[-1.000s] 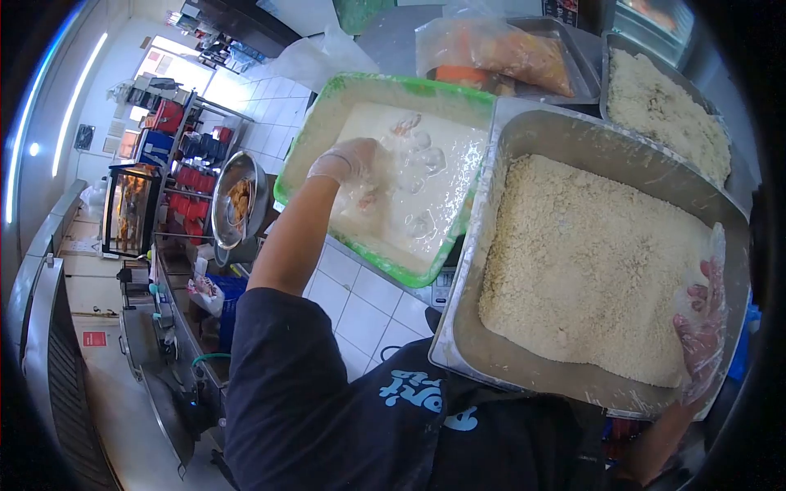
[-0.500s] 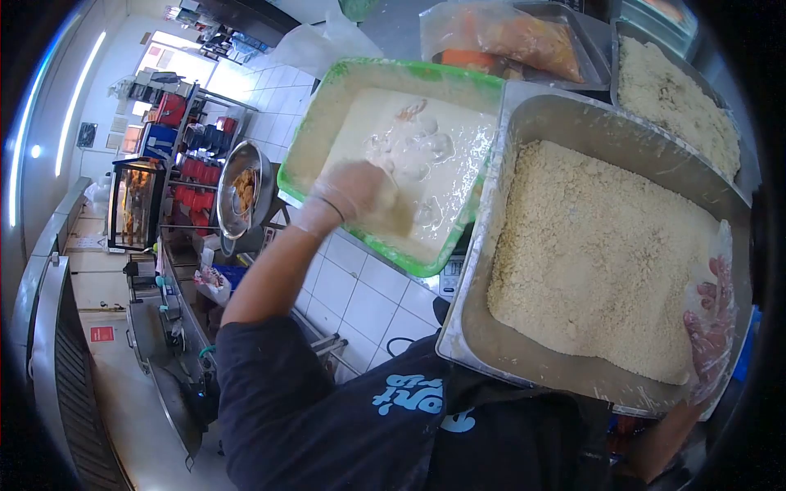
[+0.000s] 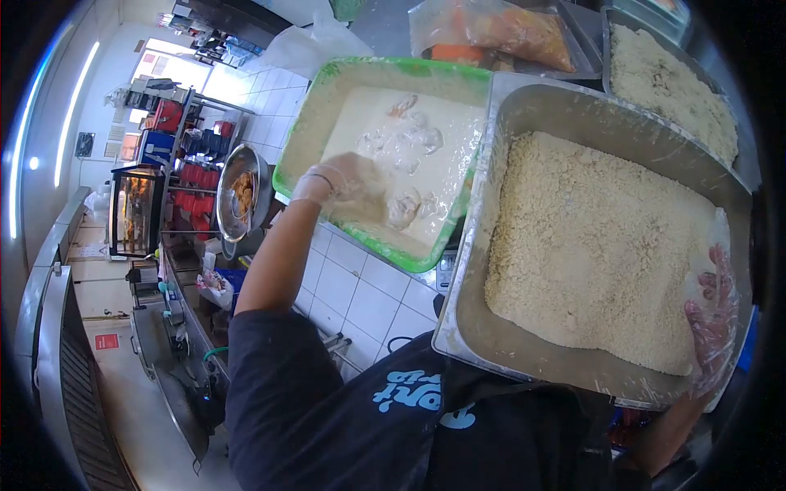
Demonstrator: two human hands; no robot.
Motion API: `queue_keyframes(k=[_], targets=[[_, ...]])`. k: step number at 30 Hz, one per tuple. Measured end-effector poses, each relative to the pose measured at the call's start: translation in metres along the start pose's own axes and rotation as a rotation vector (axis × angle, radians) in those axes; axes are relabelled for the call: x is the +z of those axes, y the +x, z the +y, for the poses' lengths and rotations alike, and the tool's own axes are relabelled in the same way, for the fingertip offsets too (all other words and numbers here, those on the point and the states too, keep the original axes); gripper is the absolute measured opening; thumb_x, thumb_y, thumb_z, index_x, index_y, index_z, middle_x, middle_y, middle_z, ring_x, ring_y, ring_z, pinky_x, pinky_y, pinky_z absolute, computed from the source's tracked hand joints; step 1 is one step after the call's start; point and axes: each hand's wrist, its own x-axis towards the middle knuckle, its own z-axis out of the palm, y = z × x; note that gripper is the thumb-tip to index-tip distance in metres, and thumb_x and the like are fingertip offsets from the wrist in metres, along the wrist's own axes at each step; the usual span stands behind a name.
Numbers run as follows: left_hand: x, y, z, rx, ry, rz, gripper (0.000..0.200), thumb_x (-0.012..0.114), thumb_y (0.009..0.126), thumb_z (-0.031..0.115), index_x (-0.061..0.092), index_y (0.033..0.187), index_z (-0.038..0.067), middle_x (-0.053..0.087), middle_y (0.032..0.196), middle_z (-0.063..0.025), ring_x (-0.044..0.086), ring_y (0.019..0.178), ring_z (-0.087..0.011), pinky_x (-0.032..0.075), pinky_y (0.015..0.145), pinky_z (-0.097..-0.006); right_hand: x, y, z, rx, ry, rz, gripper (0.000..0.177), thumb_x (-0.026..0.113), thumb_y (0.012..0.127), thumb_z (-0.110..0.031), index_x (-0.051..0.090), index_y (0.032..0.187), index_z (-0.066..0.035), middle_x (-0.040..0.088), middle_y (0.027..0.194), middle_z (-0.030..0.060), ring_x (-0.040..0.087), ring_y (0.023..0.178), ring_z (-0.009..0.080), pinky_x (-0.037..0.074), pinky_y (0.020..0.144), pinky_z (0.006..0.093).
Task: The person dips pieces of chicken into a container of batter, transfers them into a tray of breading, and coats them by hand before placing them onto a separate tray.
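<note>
Batter tub (image 3: 393,63), left; crumb tray (image 3: 565,110), right; two gloved hands.
Left hand (image 3: 350,176): blurred at batter (image 3: 352,123); finger spread and hold unclear. Coated pieces (image 3: 403,207): in the tub, beside and beyond it. Right hand (image 3: 709,315): fingers half-curled, no item visible, by the tray's right wall. Risk: brisk strokes splashing batter rightward, clumping crumbs (image 3: 589,245).

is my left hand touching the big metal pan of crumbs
Apart. The head view shows the left hand at the green-rimmed tub, with a wide stretch of white batter between it and the metal pan.
</note>
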Motion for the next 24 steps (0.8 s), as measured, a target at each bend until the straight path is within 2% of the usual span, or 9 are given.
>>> queue_keyframes(k=[3,6,9,12,15,18,21,24], targets=[[-0.006,-0.002,0.016,-0.056,-0.009,-0.064,0.028,0.059,0.073,0.031,0.059,0.089,0.008,0.061,0.089,-0.0096,0.058,0.081,-0.0254,0.044,0.075,-0.0330,-0.002,-0.002,-0.005,0.026,-0.039,-0.013,0.073,0.062,0.068,-0.044,0.037,0.129,-0.012,0.042,0.127,0.0081,0.046,0.093,0.0217,0.038,0.083,0.0372],[-0.017,-0.011,0.027,-0.080,-0.381,-0.172,0.027,0.058,0.073,0.030,0.059,0.089,0.008,0.061,0.091,-0.0087,0.058,0.082,-0.0257,0.045,0.074,-0.0320,-0.003,-0.003,-0.006,0.031,-0.006,-0.031,0.072,0.063,0.068,-0.041,0.037,0.128,-0.011,0.041,0.127,0.0077,0.046,0.094,0.0221,0.039,0.084,0.0378],[-0.032,-0.018,0.052,-0.378,-0.709,-0.261,0.025,0.056,0.073,0.024,0.060,0.092,0.009,0.061,0.093,-0.0102,0.058,0.084,-0.0252,0.046,0.074,-0.0317,-0.002,-0.004,-0.004,0.044,0.012,-0.013,0.070,0.064,0.068,-0.039,0.038,0.127,-0.012,0.041,0.127,0.0072,0.046,0.096,0.0224,0.039,0.084,0.0378],[-0.002,0.002,0.030,0.413,0.513,-0.198,0.029,0.055,0.072,0.024,0.061,0.095,0.007,0.060,0.095,-0.0147,0.059,0.085,-0.0255,0.046,0.075,-0.0303,-0.002,-0.004,-0.005,0.063,0.014,-0.028,0.069,0.063,0.069,-0.040,0.039,0.127,-0.011,0.042,0.126,0.0072,0.046,0.097,0.0227,0.040,0.084,0.0381],[-0.005,0.015,0.051,0.111,0.518,-0.449,0.033,0.054,0.070,0.027,0.062,0.091,0.003,0.059,0.095,-0.0189,0.058,0.088,-0.0282,0.045,0.079,-0.0333,-0.004,-0.004,0.000,0.037,-0.022,-0.057,0.070,0.064,0.068,-0.041,0.040,0.126,-0.011,0.043,0.125,0.0075,0.047,0.095,0.0226,0.040,0.083,0.0380],[-0.012,0.008,0.066,-0.454,-0.164,-0.187,0.036,0.055,0.069,0.032,0.062,0.085,0.001,0.059,0.093,-0.0207,0.056,0.092,-0.0312,0.042,0.083,-0.0364,-0.005,-0.003,-0.003,0.046,0.002,-0.060,0.071,0.064,0.068,-0.042,0.040,0.126,-0.010,0.044,0.124,0.0078,0.048,0.093,0.0220,0.040,0.082,0.0376],[-0.018,0.005,0.075,-0.373,-0.082,-0.079,0.037,0.055,0.069,0.033,0.062,0.085,0.000,0.058,0.094,-0.0218,0.055,0.094,-0.0324,0.040,0.086,-0.0380,-0.005,-0.004,-0.003,0.000,-0.023,-0.056,0.071,0.062,0.071,-0.045,0.040,0.126,-0.008,0.043,0.125,0.0070,0.045,0.094,0.0199,0.039,0.083,0.0348],[-0.028,-0.004,0.085,-0.303,-0.105,0.003,0.037,0.057,0.067,0.032,0.063,0.085,0.001,0.059,0.094,-0.0218,0.056,0.093,-0.0328,0.041,0.085,-0.0359,-0.005,-0.006,-0.011,-0.020,-0.033,-0.045,0.068,0.062,0.072,-0.043,0.041,0.126,-0.008,0.043,0.125,0.0068,0.045,0.094,0.0196,0.039,0.083,0.0347]])
